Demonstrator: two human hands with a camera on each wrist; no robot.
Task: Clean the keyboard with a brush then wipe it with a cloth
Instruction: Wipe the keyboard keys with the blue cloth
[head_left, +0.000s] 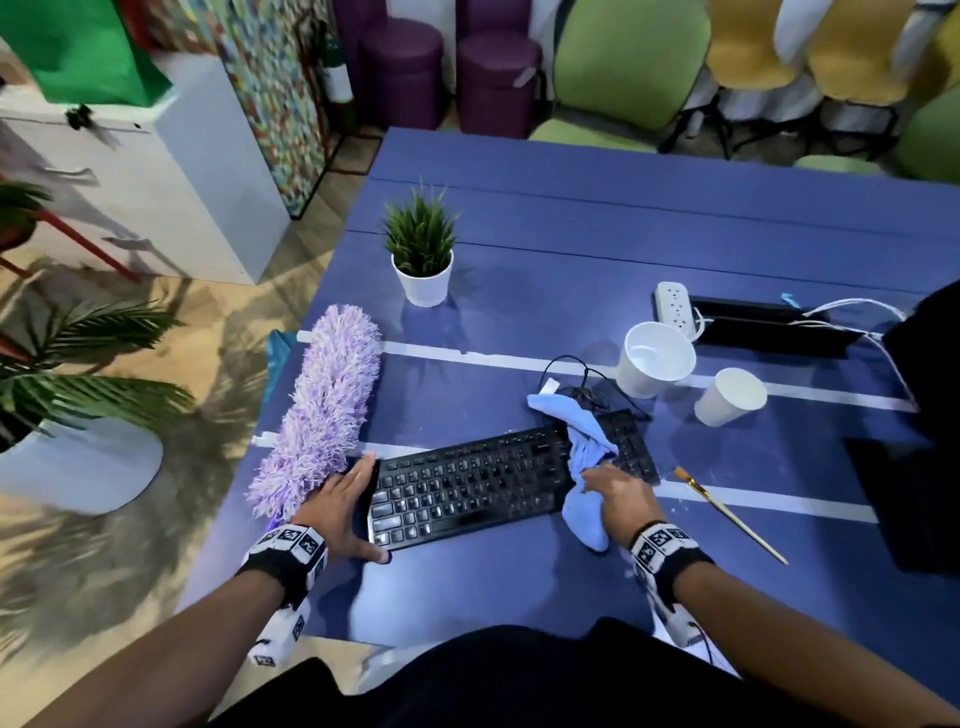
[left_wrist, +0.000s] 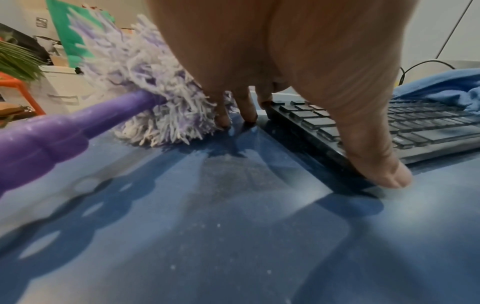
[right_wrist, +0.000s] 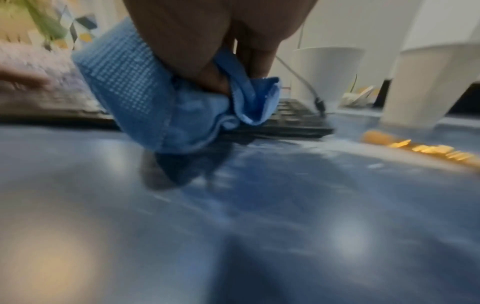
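Note:
A black keyboard (head_left: 467, 483) lies on the blue table (head_left: 571, 234) in front of me. My left hand (head_left: 358, 506) braces its left end with straight fingers; the thumb (left_wrist: 376, 160) presses the front corner and the fingertips (left_wrist: 246, 115) touch the table. My right hand (head_left: 618, 493) grips a bunched blue cloth (head_left: 587, 441) over the keyboard's right part. In the blurred right wrist view the cloth (right_wrist: 145, 102) hangs from my fingers just above the table by the keyboard (right_wrist: 293, 121). A thin wooden brush (head_left: 727, 512) lies on the table to the right, untouched.
A fluffy purple duster (head_left: 327, 400) lies left of the keyboard, its handle (left_wrist: 52, 139) beside my left wrist. Two white paper cups (head_left: 654, 358) (head_left: 730, 397), a power strip (head_left: 672, 306) and a potted plant (head_left: 422, 249) stand behind. White dust speckles the table.

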